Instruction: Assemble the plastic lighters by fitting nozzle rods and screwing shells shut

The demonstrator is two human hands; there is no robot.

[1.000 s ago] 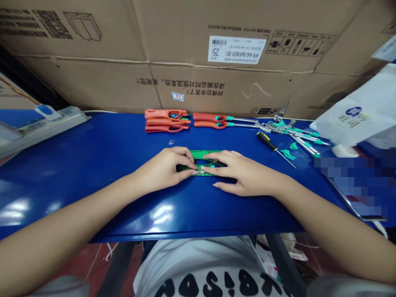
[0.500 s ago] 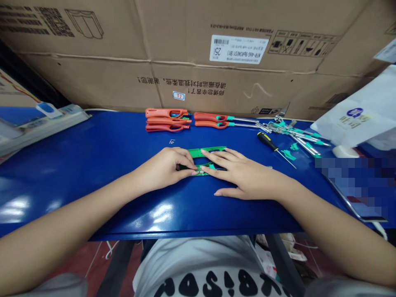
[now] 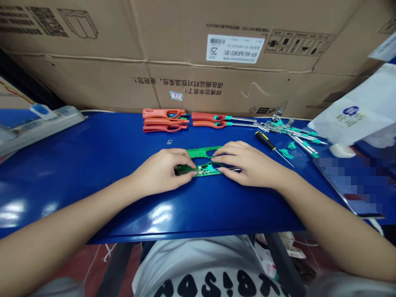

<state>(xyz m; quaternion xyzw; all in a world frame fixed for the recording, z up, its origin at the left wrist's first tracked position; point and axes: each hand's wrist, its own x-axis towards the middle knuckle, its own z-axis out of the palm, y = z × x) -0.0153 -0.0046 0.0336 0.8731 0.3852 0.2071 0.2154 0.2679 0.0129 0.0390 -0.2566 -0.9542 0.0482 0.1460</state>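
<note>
A green lighter body [image 3: 204, 170] lies opened up on the blue table, its inner parts and a teal trigger showing. Behind it is a separate green shell half [image 3: 198, 153] with a handle loop. My left hand [image 3: 162, 167] pinches the left end of the lighter body between thumb and fingers. On its right end, where a dark metal rod sticks out, my right hand [image 3: 255, 165] closes thumb and fingers. Some of my right fingertips reach over the shell half's right end, hiding part of it.
Orange lighter shells [image 3: 163, 121] and two orange lighters with rods [image 3: 212, 120] lie at the back against a cardboard box [image 3: 108, 82]. To the right are a screwdriver [image 3: 266, 141], metal rods with teal parts [image 3: 300, 138] and a phone [image 3: 343, 185]. Small screws [image 3: 169, 142] sit behind my left hand.
My right hand has drawn back to the right from lying spread over the green parts, its fingers now closing at the lighter's right end. The trigger area is uncovered. My left hand keeps its grip.
</note>
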